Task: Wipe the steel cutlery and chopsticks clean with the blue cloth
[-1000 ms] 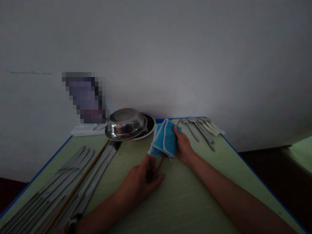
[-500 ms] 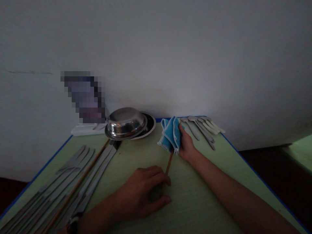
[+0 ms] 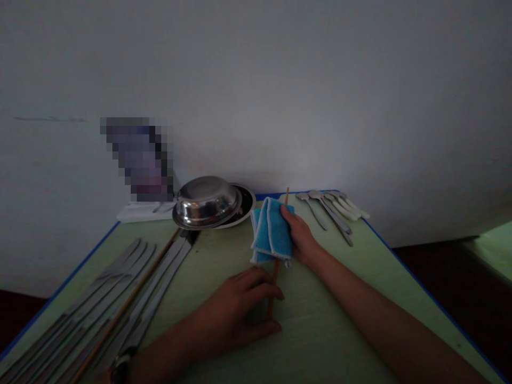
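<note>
My right hand (image 3: 302, 237) is closed around a folded blue cloth (image 3: 274, 229) with white edging. A slim wooden chopstick (image 3: 276, 272) runs through the cloth, its upper tip (image 3: 288, 193) showing above. Its lower part passes behind the index finger of my left hand (image 3: 244, 306) and down toward the thumb. The left fingers are curled about this lower part, with a gap between index finger and thumb tip. A dark watch (image 3: 121, 365) is on the left wrist.
Several table knives (image 3: 100, 290) and another wooden stick (image 3: 132, 296) lie along the left of the green table (image 3: 340, 298). Upturned metal bowls (image 3: 208, 200) sit at the back. Spoons (image 3: 314, 210) and white-handled cutlery (image 3: 348, 208) lie back right. A pixelated upright object (image 3: 140, 160) stands on the left.
The cloth has slid down the chopstick toward my left hand, and the upper tip of the stick now shows above it. My left hand has barely moved.
</note>
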Demonstrator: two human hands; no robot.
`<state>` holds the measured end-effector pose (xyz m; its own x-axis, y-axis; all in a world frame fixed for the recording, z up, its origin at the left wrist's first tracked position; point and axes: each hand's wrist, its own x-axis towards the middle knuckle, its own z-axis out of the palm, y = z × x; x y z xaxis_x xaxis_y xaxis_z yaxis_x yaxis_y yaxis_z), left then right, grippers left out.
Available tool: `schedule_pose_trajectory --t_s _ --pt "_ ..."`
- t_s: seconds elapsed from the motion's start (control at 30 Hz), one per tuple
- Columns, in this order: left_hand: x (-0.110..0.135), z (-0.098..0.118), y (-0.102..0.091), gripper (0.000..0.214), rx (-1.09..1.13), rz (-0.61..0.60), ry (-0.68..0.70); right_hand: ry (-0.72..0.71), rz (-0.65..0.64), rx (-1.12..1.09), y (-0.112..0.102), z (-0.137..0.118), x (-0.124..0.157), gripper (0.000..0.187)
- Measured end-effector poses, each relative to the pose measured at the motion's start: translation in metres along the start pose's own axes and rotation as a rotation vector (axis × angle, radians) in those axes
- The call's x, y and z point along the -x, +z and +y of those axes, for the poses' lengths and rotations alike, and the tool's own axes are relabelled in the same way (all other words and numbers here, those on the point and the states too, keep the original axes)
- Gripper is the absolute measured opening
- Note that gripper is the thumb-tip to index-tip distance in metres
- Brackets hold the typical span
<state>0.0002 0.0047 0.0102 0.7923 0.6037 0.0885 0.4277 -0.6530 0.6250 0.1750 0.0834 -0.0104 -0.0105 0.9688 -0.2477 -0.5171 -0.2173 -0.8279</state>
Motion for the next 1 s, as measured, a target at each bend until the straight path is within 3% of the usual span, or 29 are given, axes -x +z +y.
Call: schedule_pose_trajectory --t_s 0.17,0.33,0.5,0.7,0.8,1.0 --pt "-0.001 0.002 -0.002 0.022 -0.040 -0.069 0.078 -0.005 0.079 -0.022 -0.002 0.002 -0.005 0.027" --pt "-0.001 0.007 -0.004 0.020 -0.071 -0.161 0.178 0.057 0.137 -0.197 -0.001 -0.001 -0.009 0.030" --pt "0.000 0.007 -0.003 0.008 -0.073 -0.134 0.162 0.061 0.098 -0.186 -0.002 -0.001 -0.009 0.031" --pt "0.000 0.002 0.003 0.014 -0.022 0.021 0.030 -0.028 -0.027 0.046 -0.001 0.002 -0.002 0.028" --pt "0.000 0.000 0.005 0.012 -0.018 0.032 0.027 -0.066 -0.072 0.130 0.000 0.002 0.002 0.030" --pt "-0.002 -0.003 0.005 0.008 -0.023 0.000 0.045 -0.010 0.007 0.046 -0.002 0.004 -0.002 0.027"
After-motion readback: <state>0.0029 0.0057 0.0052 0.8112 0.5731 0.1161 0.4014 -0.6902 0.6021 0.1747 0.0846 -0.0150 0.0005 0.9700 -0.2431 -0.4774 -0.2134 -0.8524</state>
